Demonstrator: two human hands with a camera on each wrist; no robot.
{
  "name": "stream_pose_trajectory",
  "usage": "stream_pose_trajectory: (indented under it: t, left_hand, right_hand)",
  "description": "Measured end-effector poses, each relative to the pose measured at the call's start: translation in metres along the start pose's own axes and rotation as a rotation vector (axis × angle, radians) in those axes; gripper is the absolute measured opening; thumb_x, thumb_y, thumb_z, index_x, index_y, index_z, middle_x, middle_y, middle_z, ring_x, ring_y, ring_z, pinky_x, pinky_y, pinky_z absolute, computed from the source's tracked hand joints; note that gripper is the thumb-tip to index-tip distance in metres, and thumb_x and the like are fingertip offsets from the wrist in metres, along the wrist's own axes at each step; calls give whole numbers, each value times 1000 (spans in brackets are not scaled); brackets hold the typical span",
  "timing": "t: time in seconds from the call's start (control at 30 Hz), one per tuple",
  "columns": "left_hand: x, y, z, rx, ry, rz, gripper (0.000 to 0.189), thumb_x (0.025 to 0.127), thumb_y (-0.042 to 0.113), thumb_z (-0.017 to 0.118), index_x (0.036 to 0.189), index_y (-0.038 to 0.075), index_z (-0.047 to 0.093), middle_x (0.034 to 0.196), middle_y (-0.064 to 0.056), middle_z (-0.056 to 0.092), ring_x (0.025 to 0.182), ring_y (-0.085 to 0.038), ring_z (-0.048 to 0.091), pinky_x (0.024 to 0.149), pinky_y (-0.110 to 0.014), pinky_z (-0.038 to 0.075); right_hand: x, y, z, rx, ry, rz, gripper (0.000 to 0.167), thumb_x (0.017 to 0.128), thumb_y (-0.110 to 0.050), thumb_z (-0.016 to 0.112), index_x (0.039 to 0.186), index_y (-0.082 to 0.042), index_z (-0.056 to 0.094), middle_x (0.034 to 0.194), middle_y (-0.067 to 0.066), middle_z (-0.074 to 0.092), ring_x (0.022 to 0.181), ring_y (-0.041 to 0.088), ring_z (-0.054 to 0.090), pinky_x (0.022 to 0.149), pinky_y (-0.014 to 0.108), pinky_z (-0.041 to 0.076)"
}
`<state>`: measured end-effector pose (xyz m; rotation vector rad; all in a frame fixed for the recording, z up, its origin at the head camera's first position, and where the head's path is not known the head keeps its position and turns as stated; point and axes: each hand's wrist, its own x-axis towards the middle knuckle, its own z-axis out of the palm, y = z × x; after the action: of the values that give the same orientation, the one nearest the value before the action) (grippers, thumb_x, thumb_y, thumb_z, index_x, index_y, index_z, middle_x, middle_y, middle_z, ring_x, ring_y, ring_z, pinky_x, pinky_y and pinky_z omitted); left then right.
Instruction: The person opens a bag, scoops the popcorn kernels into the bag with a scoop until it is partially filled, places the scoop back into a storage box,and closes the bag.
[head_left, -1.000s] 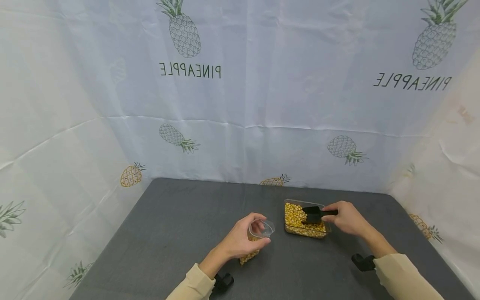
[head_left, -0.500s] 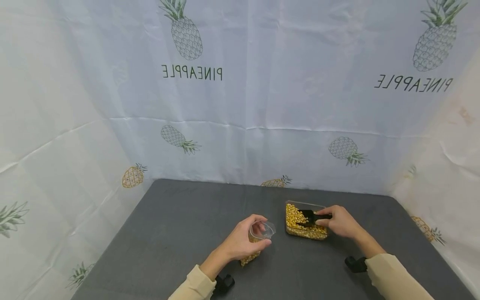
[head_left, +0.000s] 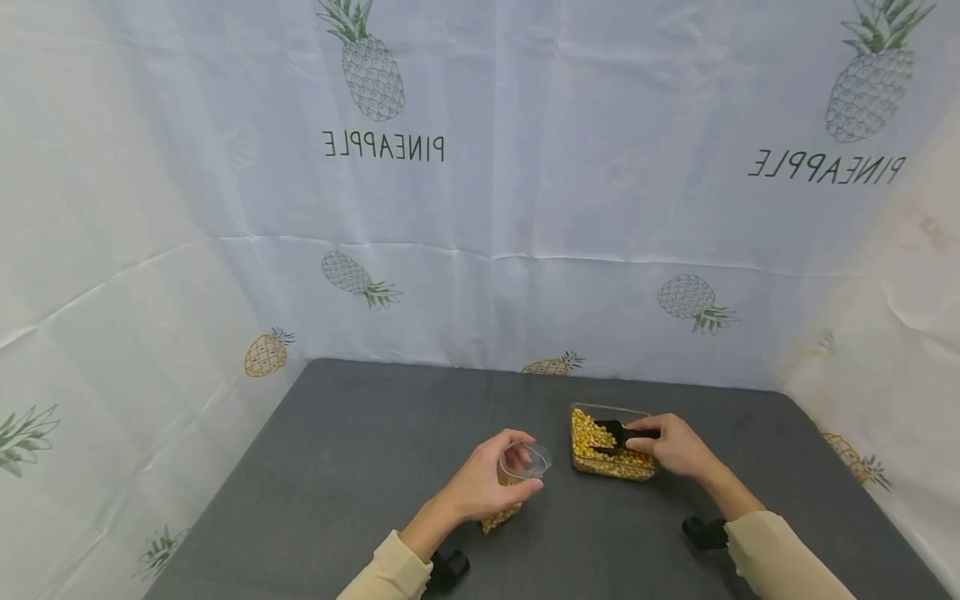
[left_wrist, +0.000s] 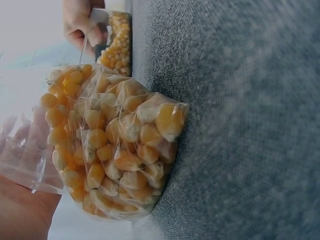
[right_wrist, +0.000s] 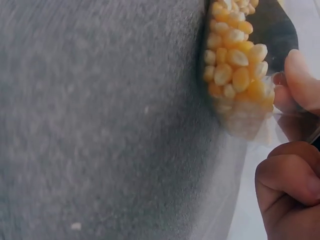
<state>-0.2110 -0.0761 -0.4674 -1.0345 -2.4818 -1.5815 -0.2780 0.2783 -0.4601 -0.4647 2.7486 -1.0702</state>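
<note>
My left hand (head_left: 483, 479) curls its fingers and thumb round the upper part of a clear plastic bag of corn kernels (left_wrist: 115, 145). A clear round rim (head_left: 525, 461) stands at the bag's mouth, facing up, and the filled lower part rests by the grey table. To the right, my right hand (head_left: 675, 446) pinches the handle of a small black scoop (head_left: 617, 435). The scoop's blade lies down among the yellow kernels in a clear rectangular container (head_left: 613, 473). Close up in the right wrist view, kernels (right_wrist: 235, 65) press against the container's wall, and the scoop's tip is hidden.
The dark grey table (head_left: 360, 450) extends left of both hands and behind them. A white curtain (head_left: 480, 183) with pineapple prints hangs along its back and sides. Black wrist mounts (head_left: 705, 533) stick out beneath the forearms. A pale crumb (right_wrist: 75, 226) lies on the table.
My right hand has moved left and a little nearer, pushing the scoop leftward into the kernels. The left hand and its bag have stayed almost still.
</note>
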Motion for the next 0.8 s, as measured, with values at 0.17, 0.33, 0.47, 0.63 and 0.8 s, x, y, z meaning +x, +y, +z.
stream_pose_trajectory:
  t: [0.17,0.33,0.47,0.63,0.8]
  left_hand:
    - [0,-1,1,3,-1,-14,49,96,31,70,135,7,55,110,-13,64,91,-5,55,83,-27,50]
    - [0,-1,2,10,9,-20,47,95,31,71,134,10,56,109,-10,65,91,-6,56,83,-28,51]
    - [-1,-1,2,10,8,-20,47,95,31,71,134,10,56,109,-11,64,91,-6,56,83,-28,51]
    - [-1,0,1,10,7,-26,47,95,31,71,135,9,56,108,-8,64,90,-6,56,83,-28,51]
    - [0,0,0,11,7,-27,49,95,31,70,135,7,56,107,-3,63,90,-7,56,82,-28,51]
  right_hand:
    - [-2,0,0,28,-8,-12,40,99,-22,68,127,6,67,122,24,67,63,20,48,67,40,44]
    - [-2,4,0,22,0,-30,38,99,-23,68,126,4,68,124,25,66,97,31,66,75,43,55]
    - [-4,6,-2,22,-2,-34,40,99,-26,68,126,3,68,126,26,65,108,39,64,81,48,56]
    - [-8,4,-8,33,11,-48,41,100,-26,67,128,3,68,130,29,62,117,45,59,87,53,54]
    - [-12,2,-12,46,20,-64,40,100,-25,67,128,3,67,133,31,59,121,50,55,89,54,53]
